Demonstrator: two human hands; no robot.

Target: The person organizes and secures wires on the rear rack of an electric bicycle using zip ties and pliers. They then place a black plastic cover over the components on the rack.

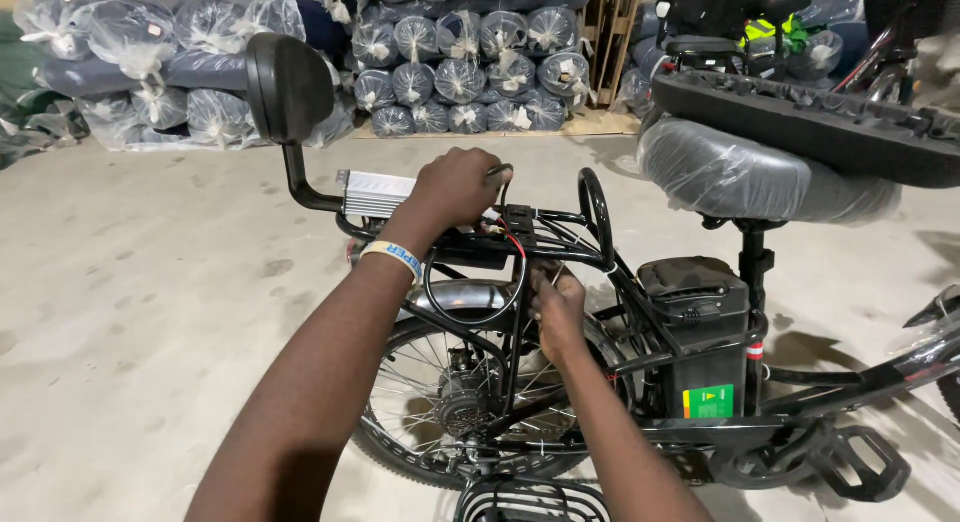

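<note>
— Wiring (512, 244) sat on the rear rack (560, 244), twelve o'clock of the rear wheel (455, 402); left hand (455, 187) fisted round a cable there.

— Right hand (558, 307) pinched something small beneath, at five o'clock of the left. Best steadied close, I judged, no yanking the red lead (517, 246).

We see glossy black metal on the rack (560, 244), clear crinkled plastic over the saddle (740, 177) beside it, rough concrete floor (130, 312) beneath

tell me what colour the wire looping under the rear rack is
Black, with a short red wire beside it; the looping wire shows clearly in the head view.
</note>
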